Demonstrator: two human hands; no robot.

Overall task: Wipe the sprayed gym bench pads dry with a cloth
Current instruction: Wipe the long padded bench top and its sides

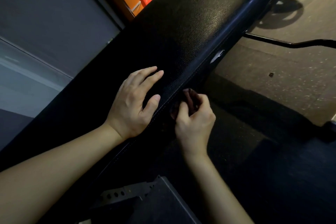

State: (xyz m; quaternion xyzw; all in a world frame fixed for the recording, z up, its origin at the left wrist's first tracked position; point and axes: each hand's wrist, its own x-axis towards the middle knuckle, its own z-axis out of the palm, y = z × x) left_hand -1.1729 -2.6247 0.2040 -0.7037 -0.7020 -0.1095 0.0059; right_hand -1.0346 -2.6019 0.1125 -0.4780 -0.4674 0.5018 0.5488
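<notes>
**Cloth bunched at the pad's side edge, flat palm on top**

Your left hand [135, 103] lies released and flat on the black bench pad [190, 29], fingers spread and pointing up along its pebbled top, thumb reaching toward the stitched seam [174, 94] just to its right. Nothing is in that hand.

Your right hand [193, 120] sits just across the seam, against the pad's side face, clenched around a dark reddish-brown cloth [189, 98]. Only a small bunch of the cloth shows above your knuckles; the rest is swallowed by your fist and by shadow, so its full shape cannot be made out. Whether the cloth actually presses the side face is hard to tell in the dark.

Beyond your fingertips the pad runs on up and is cut off by the picture's edge. No wet sheen from spray is discernible on the surface in this dim light. Farther up the seam from your right hand, a small pale torn spot [217, 55] shows on the edge. Below your wrists, a grey metal bracket with holes [127, 192] emerges from darkness, its lower part lost. To the right of your right hand the speckled floor [283, 85] is lit, then falls into shadow.
</notes>
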